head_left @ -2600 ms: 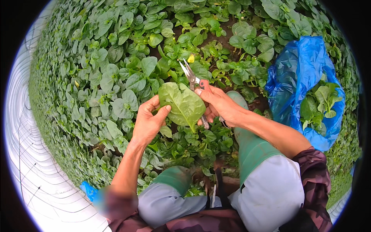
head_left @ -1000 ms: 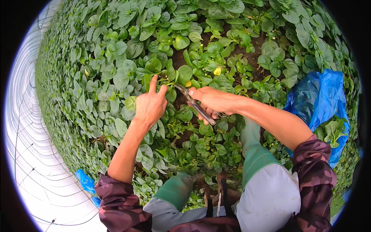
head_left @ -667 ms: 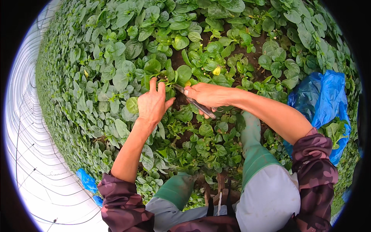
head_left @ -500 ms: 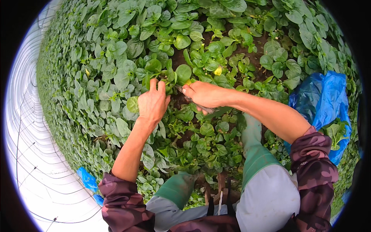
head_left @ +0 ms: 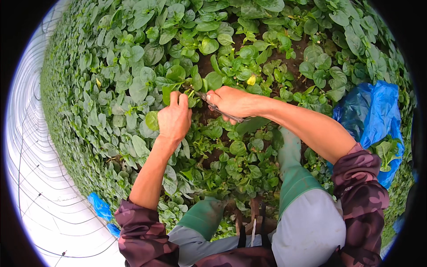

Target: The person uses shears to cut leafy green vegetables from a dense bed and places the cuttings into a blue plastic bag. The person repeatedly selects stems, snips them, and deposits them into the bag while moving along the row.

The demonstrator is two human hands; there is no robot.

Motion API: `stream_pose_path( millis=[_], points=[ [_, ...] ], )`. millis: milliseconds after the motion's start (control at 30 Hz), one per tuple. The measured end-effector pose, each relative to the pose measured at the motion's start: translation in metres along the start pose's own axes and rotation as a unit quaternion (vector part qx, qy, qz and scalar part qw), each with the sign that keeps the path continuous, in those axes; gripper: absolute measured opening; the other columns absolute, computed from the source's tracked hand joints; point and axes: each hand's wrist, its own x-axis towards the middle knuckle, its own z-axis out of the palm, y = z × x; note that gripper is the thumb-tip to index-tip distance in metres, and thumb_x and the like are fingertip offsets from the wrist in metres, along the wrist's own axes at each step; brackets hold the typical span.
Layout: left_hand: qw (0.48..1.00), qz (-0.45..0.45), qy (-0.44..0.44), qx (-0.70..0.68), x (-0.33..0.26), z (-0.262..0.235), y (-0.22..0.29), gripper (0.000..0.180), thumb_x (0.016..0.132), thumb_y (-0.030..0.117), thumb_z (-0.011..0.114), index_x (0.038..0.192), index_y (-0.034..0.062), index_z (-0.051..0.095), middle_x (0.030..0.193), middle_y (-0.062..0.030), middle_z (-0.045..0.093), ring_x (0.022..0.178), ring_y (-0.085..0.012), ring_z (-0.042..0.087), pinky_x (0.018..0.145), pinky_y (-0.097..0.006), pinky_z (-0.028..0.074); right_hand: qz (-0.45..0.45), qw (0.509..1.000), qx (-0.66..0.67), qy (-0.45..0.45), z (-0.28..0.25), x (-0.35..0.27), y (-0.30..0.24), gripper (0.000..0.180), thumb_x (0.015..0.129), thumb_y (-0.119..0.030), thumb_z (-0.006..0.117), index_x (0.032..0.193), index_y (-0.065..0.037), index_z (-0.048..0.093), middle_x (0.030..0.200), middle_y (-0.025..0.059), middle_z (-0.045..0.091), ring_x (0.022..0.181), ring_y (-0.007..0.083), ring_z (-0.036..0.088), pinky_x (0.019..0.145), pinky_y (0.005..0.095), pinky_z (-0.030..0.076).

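Note:
My left hand (head_left: 174,119) is closed on a leafy green shoot (head_left: 176,73) among the plants. Its round leaves stick out past my fingers, and one leaf (head_left: 152,120) hangs at the outer side of the hand. In my right hand (head_left: 235,102) is a pair of dark metal scissors (head_left: 215,108), gripped with the handles under my palm. Their tips point left at the thin stems just beside my left fingers. Whether the blades are apart or together is too small to tell.
Low leafy plants (head_left: 106,80) spread all around, with brown soil (head_left: 293,66) showing between some. A blue plastic bag (head_left: 382,115) with leaves in it stands at the right. My green boots (head_left: 300,187) are below, and white sheeting (head_left: 53,200) curves along the left.
My right hand has shifted slightly, and the scissors now show more clearly, their tips nearer the stems by my left hand. My left hand has barely moved.

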Motion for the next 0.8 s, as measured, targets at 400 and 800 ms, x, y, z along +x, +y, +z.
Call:
stream_pose_path(
  millis=[400,800],
  points=[
    [0.999,-0.038,0.007,-0.037,0.001,0.001,-0.007,0.033,0.079,0.014,0.075,0.099,0.0076,0.049,0.101,-0.0127,0.055,0.072,-0.0385,0.063,0.061,-0.048,0.051,0.078,0.995,0.025,-0.058,0.009,-0.009,0.01,0.058,0.107,-0.047,0.02,0.095,0.003,0.049,0.077,0.0136,0.064,0.058,0.0209,0.066,0.053,0.0328,0.055],
    [0.995,-0.101,-0.022,-0.004,0.002,-0.031,-0.019,0.07,0.078,0.013,0.074,0.138,0.011,0.038,0.104,-0.0171,0.063,0.077,-0.0382,0.067,0.065,-0.047,0.054,0.03,0.992,0.113,-0.038,0.002,-0.018,-0.013,0.057,0.108,-0.046,0.02,0.112,0.002,0.05,0.079,0.0123,0.061,0.059,0.0186,0.064,0.049,0.0306,0.051]
  ],
)
